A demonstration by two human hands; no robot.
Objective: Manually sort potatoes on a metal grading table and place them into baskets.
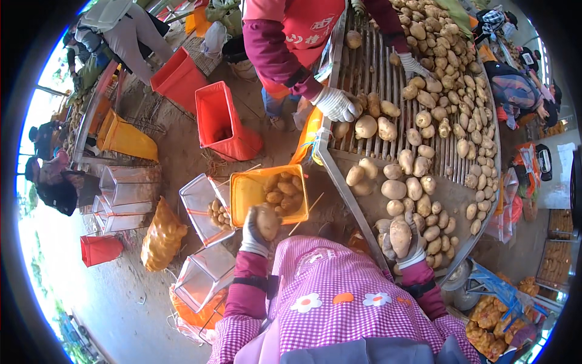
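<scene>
Gloved in grey and white, my left hand (253,234) grips a large potato (269,223) at the near edge of a yellow bin (245,191). Several potatoes (285,194) lie inside that bin. My right hand (416,241), also gloved, holds an oblong potato (401,239) over the near end of the slatted sorting table (363,227). Loose potatoes (423,204) surround this hand on the table's flat part. More potatoes (436,41) are heaped at the far end.
Across the table, a co-worker's gloved hands (336,104) touch potatoes. Red bins (236,141), a clear-sided bin with small potatoes (195,204) and a filled net sack (163,236) stand left. A metal rim (350,204) edges the table. More filled sacks (489,314) lie right.
</scene>
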